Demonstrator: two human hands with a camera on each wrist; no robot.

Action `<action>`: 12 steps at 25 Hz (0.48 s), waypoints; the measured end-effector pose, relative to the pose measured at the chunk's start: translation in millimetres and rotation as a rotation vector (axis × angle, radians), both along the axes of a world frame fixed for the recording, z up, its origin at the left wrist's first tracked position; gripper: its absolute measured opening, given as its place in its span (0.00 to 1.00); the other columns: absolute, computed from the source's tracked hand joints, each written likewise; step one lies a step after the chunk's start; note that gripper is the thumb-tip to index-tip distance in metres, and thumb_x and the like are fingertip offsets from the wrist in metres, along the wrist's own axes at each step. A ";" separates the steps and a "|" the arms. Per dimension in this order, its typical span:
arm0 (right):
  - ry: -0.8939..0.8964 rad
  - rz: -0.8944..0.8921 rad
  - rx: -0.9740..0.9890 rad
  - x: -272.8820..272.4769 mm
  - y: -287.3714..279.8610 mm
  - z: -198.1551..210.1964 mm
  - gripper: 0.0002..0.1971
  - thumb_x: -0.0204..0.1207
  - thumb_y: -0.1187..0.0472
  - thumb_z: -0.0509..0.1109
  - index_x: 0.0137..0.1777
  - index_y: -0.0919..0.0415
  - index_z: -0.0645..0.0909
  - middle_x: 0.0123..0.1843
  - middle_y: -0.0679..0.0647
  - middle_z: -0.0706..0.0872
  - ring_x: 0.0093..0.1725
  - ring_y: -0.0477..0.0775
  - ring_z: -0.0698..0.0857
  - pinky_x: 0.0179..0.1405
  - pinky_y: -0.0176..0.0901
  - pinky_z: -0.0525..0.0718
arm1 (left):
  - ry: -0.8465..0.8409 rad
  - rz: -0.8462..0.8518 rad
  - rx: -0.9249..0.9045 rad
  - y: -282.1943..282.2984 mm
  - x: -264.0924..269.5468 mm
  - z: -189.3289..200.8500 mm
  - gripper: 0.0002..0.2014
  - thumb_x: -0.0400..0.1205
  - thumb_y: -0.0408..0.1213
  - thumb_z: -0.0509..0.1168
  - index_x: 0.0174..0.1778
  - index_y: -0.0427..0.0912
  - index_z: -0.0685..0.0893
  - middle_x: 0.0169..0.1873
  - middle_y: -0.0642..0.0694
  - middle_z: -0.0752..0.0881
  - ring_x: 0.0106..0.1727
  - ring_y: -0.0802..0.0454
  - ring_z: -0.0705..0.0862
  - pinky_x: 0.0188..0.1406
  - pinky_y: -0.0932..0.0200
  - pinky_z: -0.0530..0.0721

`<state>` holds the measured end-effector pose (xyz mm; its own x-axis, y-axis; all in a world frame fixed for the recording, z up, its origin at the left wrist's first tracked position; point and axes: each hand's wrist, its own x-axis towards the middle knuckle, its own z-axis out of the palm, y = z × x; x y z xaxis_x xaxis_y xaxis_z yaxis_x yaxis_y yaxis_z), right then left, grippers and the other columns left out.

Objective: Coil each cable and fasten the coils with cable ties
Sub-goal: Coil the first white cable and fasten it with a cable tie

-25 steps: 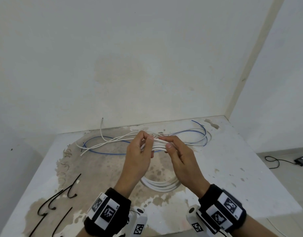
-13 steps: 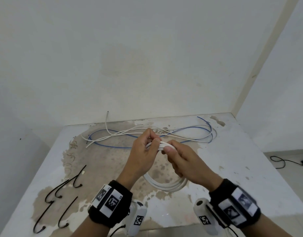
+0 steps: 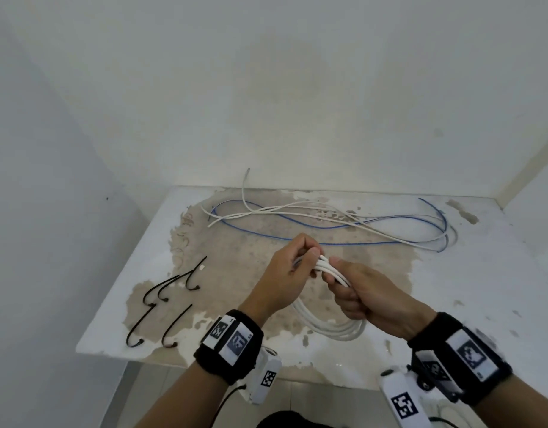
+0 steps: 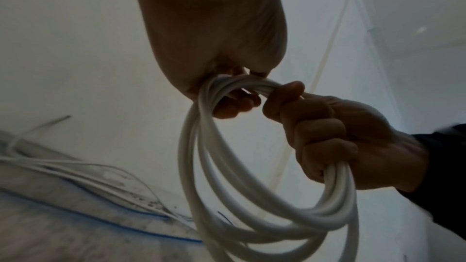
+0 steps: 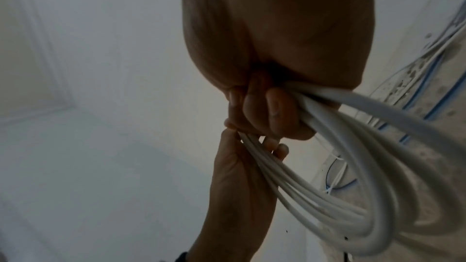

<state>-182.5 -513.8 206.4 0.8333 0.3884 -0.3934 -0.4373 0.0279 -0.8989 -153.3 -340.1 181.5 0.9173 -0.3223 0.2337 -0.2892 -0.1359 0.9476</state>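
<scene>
A person's 2 forearms reach forward over a worn, patchy tabletop (image 3: pixel 482 288) set into a white corner, each wrist wearing a black band with printed square markers.

Nearest, the right hand (image 3: pixel 363 293) is curled in a fist around one side of a white cable coil (image 3: pixel 334 330), fingers wrapped fully round the bundled strands. Just left of it, the left hand (image 3: pixel 285 274) pinches the top of the same coil between thumb and curled fingers, the 2 hands almost touching. In the left wrist view, the left hand (image 4: pixel 214 43) pinches the white cable coil (image 4: pixel 252 222) at the top while the right hand (image 4: pixel 335 134) grips it lower on the right. In the right wrist view the right hand (image 5: pixel 274 47) closes on the white cable coil (image 5: pixel 365 196), and the left hand (image 5: pixel 239 186) holds the strands from below. The coil's several loops hang down from the hands; whether its lowest part touches the tabletop cannot be told.

Left of the coil, several black cable ties (image 3: pixel 161 307) lie loose on the tabletop, their ends curled.

Beyond the coil, toward the back wall, a thin white cable (image 3: pixel 297 211) and a blue cable (image 3: pixel 328 242) lie uncoiled in long tangled loops across the tabletop, one white end curving upward.
</scene>
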 end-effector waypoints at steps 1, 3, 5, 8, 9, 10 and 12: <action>-0.010 0.001 -0.031 1.5 7.8 -5.5 0.21 0.90 0.47 0.54 0.40 0.58 0.75 0.26 0.50 0.59 0.23 0.46 0.55 0.20 0.38 0.54 | 0.028 0.064 0.014 15.2 1.9 -12.7 0.08 0.87 0.42 0.58 0.50 0.44 0.81 0.40 0.50 0.87 0.42 0.50 0.86 0.45 0.55 0.83; -0.022 -0.014 -0.068 6.4 17.9 -15.1 0.21 0.90 0.47 0.54 0.40 0.59 0.75 0.26 0.50 0.60 0.23 0.47 0.55 0.21 0.39 0.54 | 0.128 0.296 0.049 59.0 6.7 -49.6 0.10 0.84 0.49 0.59 0.51 0.50 0.83 0.44 0.51 0.88 0.47 0.53 0.88 0.51 0.52 0.85; -0.037 -0.031 -0.097 10.8 21.4 -24.7 0.21 0.90 0.47 0.53 0.41 0.59 0.75 0.27 0.50 0.60 0.24 0.48 0.54 0.23 0.41 0.54 | 0.247 0.580 0.207 123.6 1.9 -103.7 0.09 0.83 0.49 0.62 0.49 0.49 0.83 0.44 0.48 0.88 0.49 0.48 0.88 0.48 0.49 0.84; -0.038 -0.066 -0.137 13.4 20.6 -35.1 0.21 0.90 0.46 0.54 0.42 0.59 0.75 0.27 0.50 0.60 0.25 0.49 0.53 0.23 0.41 0.55 | 0.519 0.770 0.816 210.4 -27.7 -174.9 0.13 0.85 0.41 0.63 0.64 0.42 0.82 0.63 0.38 0.82 0.63 0.34 0.81 0.58 0.46 0.76; -0.036 -0.077 -0.150 13.5 19.6 -37.4 0.21 0.90 0.46 0.54 0.42 0.59 0.75 0.27 0.51 0.60 0.26 0.49 0.53 0.22 0.40 0.56 | 0.600 0.771 0.978 226.8 -37.7 -187.5 0.16 0.85 0.41 0.62 0.68 0.43 0.80 0.68 0.38 0.78 0.66 0.33 0.77 0.62 0.43 0.74; -0.038 -0.085 -0.164 12.6 18.6 -38.3 0.21 0.90 0.46 0.54 0.42 0.60 0.75 0.27 0.51 0.60 0.26 0.49 0.53 0.22 0.40 0.56 | 0.637 0.764 1.085 236.2 -45.0 -194.0 0.17 0.84 0.42 0.62 0.70 0.45 0.79 0.70 0.40 0.76 0.68 0.34 0.75 0.65 0.41 0.72; -0.049 -0.098 -0.194 11.7 16.2 -39.6 0.22 0.91 0.46 0.53 0.44 0.61 0.75 0.27 0.51 0.60 0.26 0.49 0.54 0.21 0.39 0.58 | 0.595 0.748 1.171 242.6 -48.0 -199.2 0.15 0.83 0.42 0.62 0.67 0.47 0.79 0.67 0.41 0.76 0.66 0.35 0.75 0.65 0.40 0.71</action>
